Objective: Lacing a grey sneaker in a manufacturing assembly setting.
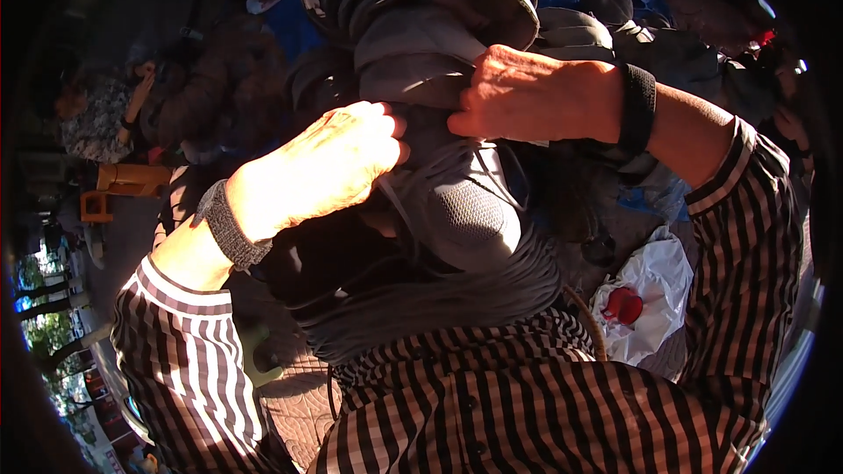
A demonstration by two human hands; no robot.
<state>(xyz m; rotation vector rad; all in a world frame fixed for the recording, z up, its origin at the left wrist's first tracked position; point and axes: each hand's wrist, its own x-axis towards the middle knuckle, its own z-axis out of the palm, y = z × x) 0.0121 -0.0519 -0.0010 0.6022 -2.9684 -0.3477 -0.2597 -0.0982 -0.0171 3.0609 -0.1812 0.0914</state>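
A grey piece with a rounded mesh end, looking like a shoe upper (474,215), hangs between my hands above my lap. My left hand (320,158) is closed at its left side, brightly sunlit. On the other side, my right hand (540,96) is also closed, fingers pinched at the dark upper part. What exactly lies between the fingertips is hidden. Thin grey cords loop around the piece. A thick bundle of grey laces (439,307) drapes across my lap. Just beyond my hands rises a pile of similar grey pieces (421,44) with curved edges.
More grey pieces (571,31) lie beyond my right hand. A white plastic bag (663,276) with a red round object (623,305) on it rests at the right. An orange-yellow stool-like object (132,180) stands at the left. Another person's arm (139,96) shows at the far left.
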